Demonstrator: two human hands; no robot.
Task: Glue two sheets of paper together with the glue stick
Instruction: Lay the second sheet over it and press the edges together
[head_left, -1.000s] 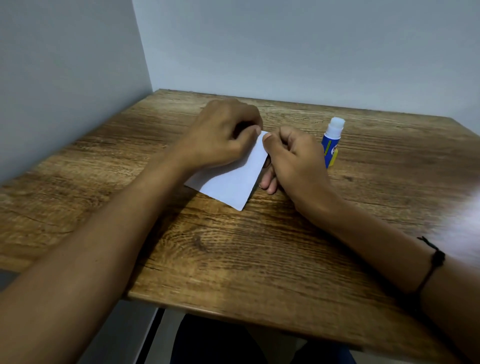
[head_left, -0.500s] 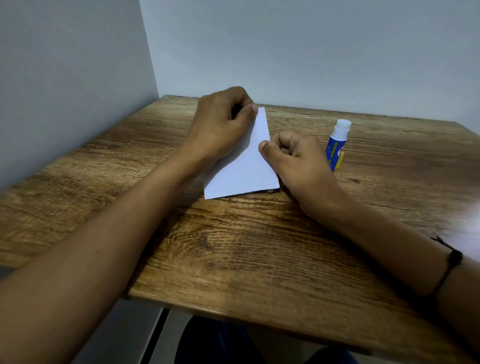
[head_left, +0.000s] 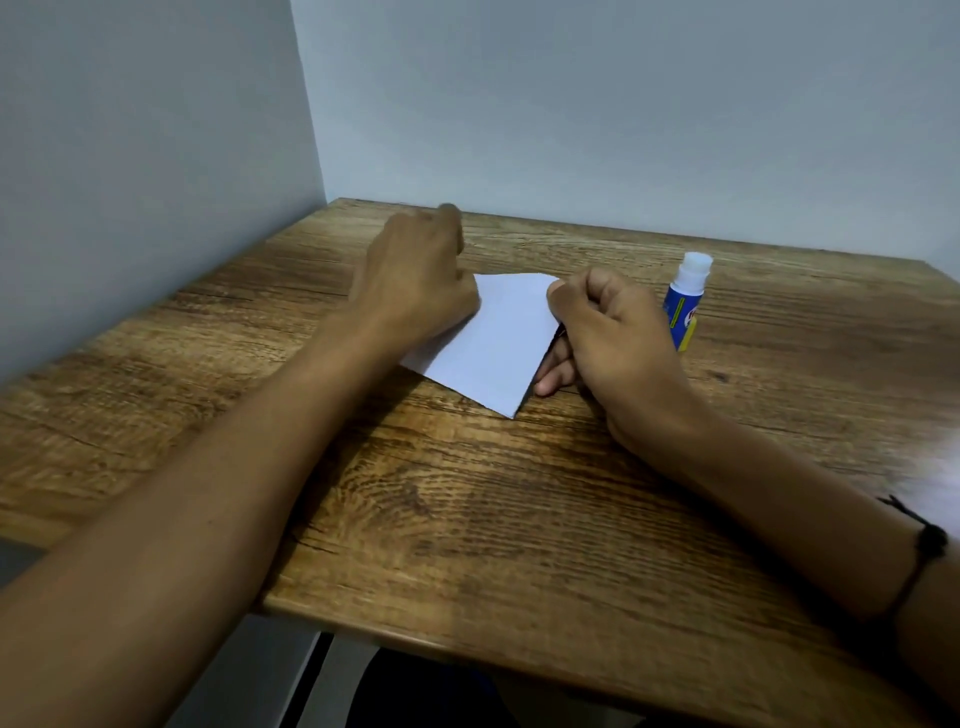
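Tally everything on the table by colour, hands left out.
White: 1, the paper, though whether it is one sheet or two stacked cannot be told.
Blue and yellow with a white cap: 1, the glue stick, standing upright.
Total: 2

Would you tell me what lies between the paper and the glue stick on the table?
In the head view, the right hand lies between them: it grips the right edge of the white paper, and the upright glue stick stands just beyond its knuckles.
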